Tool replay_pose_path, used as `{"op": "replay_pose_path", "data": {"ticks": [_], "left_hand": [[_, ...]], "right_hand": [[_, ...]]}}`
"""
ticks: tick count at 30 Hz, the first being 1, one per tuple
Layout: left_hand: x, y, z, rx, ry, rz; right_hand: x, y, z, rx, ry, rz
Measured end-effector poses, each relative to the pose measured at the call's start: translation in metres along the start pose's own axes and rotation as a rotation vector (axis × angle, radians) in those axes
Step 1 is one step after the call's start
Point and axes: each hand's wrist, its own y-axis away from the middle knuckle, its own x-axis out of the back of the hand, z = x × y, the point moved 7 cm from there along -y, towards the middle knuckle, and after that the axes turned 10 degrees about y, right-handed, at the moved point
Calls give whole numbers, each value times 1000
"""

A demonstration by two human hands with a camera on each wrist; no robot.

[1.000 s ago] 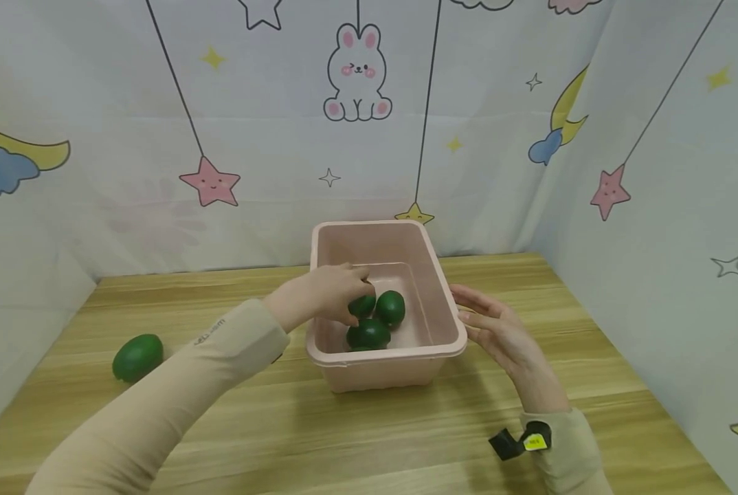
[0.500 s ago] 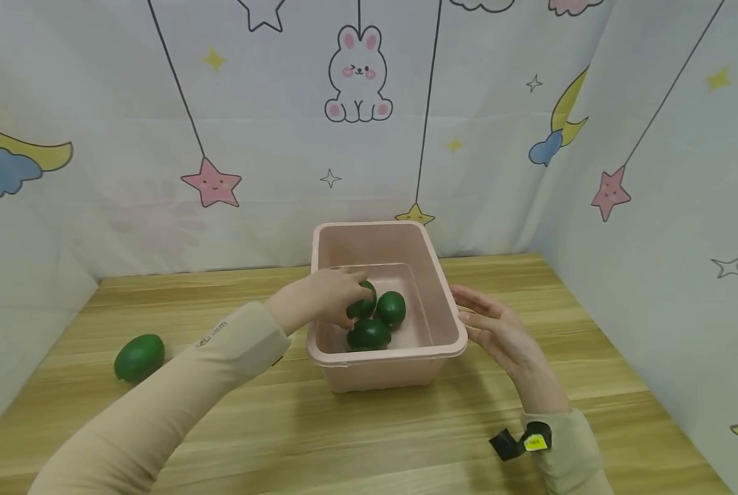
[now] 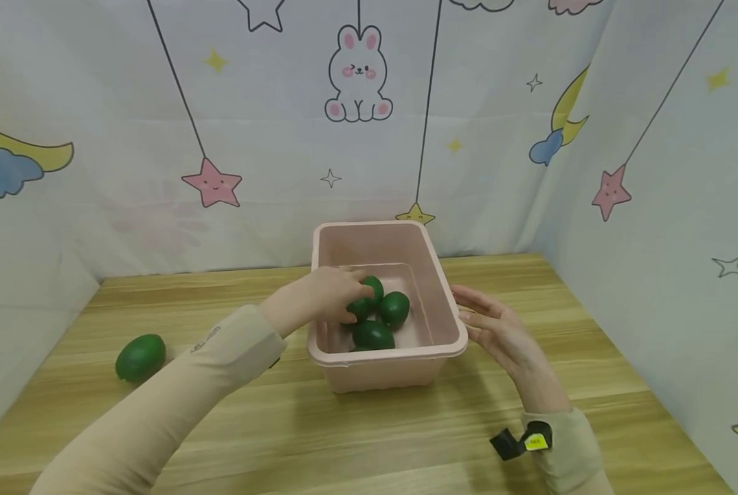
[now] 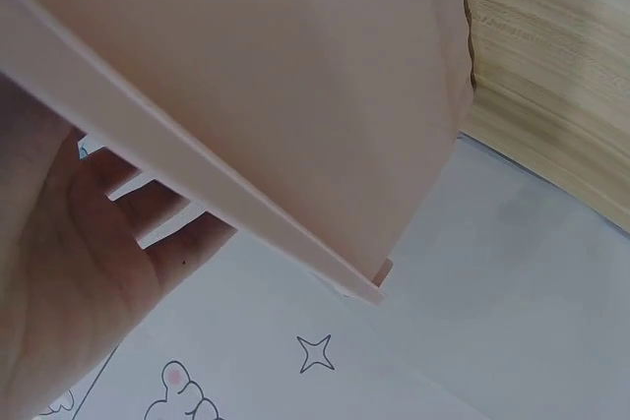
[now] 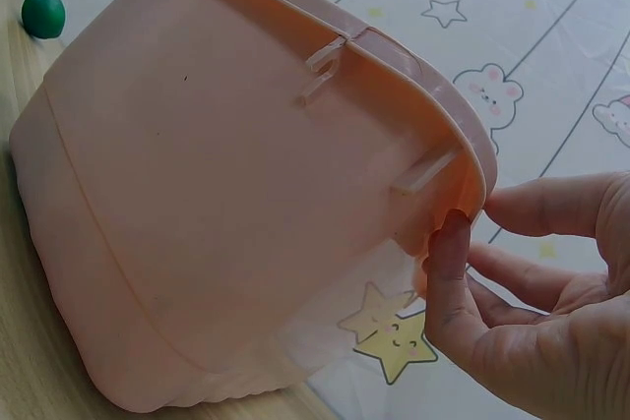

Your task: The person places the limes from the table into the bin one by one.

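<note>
In the head view my left hand (image 3: 332,292) reaches over the left rim of a pink plastic bin (image 3: 449,323), its fingers and thumb curled round a dark green oval fruit (image 3: 361,309). Beside it in the bin lie more such fruits: one at the fingertips, a right-hand fruit (image 3: 395,309) and a front fruit (image 3: 374,335). My right hand (image 5: 541,312) holds the bin's right rim between thumb and fingers. In the left wrist view, the bin wall hides what the left hand (image 4: 89,263) grips.
Another dark green fruit (image 3: 141,358) lies on the wooden table (image 3: 251,426), left of the bin. A white curtain (image 3: 270,124) printed with stars and a rabbit hangs behind and at both sides.
Inside the bin the fruits have shifted slightly right, and one more has come into sight beyond my left fingers. My left hand has shifted a little; my right hand and the bin stay put.
</note>
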Motion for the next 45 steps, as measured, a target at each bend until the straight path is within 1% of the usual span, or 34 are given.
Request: {"op": "replay_pose_path", "data": {"ticks": [3, 11, 20, 24, 28, 31, 36, 41, 45], "left_hand": [[1, 1, 0, -7, -2, 10], [0, 6, 3, -67, 9, 68], [1, 17, 3, -119, 14, 179], [-2, 20, 1, -117, 38, 211], [-3, 22, 1, -116, 31, 239], [-2, 24, 4, -127, 18, 265], [0, 29, 6, -134, 29, 294], [1, 31, 4, -97, 80, 297], [5, 35, 3, -93, 93, 335]], "right_hand": [[0, -1, 0, 1, 3, -4], [0, 0, 0, -1, 5, 3], [0, 0, 1, -1, -11, 5], [0, 0, 1, -3, -18, 4], [0, 0, 1, -2, -15, 0], [0, 0, 1, -2, -10, -1], [-1, 0, 1, -2, -4, -4], [-1, 0, 1, 2, 1, -6], [-1, 1, 0, 6, 4, -8]]}}
